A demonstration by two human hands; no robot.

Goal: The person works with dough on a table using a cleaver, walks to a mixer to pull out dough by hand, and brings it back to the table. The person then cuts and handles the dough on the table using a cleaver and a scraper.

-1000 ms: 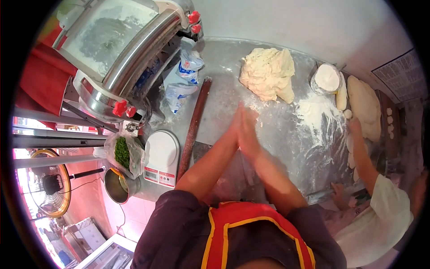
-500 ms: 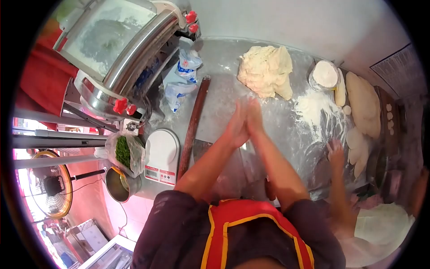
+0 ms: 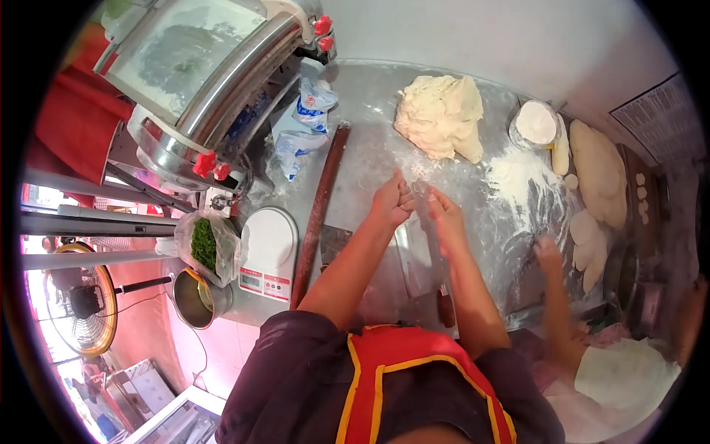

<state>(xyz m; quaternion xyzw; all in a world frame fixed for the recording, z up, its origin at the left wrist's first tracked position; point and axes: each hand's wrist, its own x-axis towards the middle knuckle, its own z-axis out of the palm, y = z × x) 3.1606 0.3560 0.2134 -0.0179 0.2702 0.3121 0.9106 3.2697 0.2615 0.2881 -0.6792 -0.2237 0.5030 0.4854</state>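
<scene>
My left hand (image 3: 393,203) is closed, its fingers curled, over the metal worktop just below a large lump of pale dough (image 3: 440,117). Close to its right, my right hand (image 3: 447,216) has its fingers pinched together. A faint, see-through patch shows between the fingertips of both hands; I cannot make out what it is. Neither hand touches the dough. A long brown rolling pin (image 3: 322,207) lies to the left of my hands. Below them, a flat blade-like tool with a brown handle (image 3: 445,308) is partly hidden by my right forearm.
At left stand a dough roller machine (image 3: 222,70), a white scale (image 3: 267,248), plastic bags (image 3: 303,140) and a bag of chopped greens (image 3: 204,244). To the right are a flour bowl (image 3: 535,124), spread flour (image 3: 518,181), dough pieces (image 3: 597,177) and another person's hand (image 3: 547,255).
My palms, pressed together before, have come apart and moved slightly down. The fingers of both hands are now curled. The other person's hand has shifted slightly down.
</scene>
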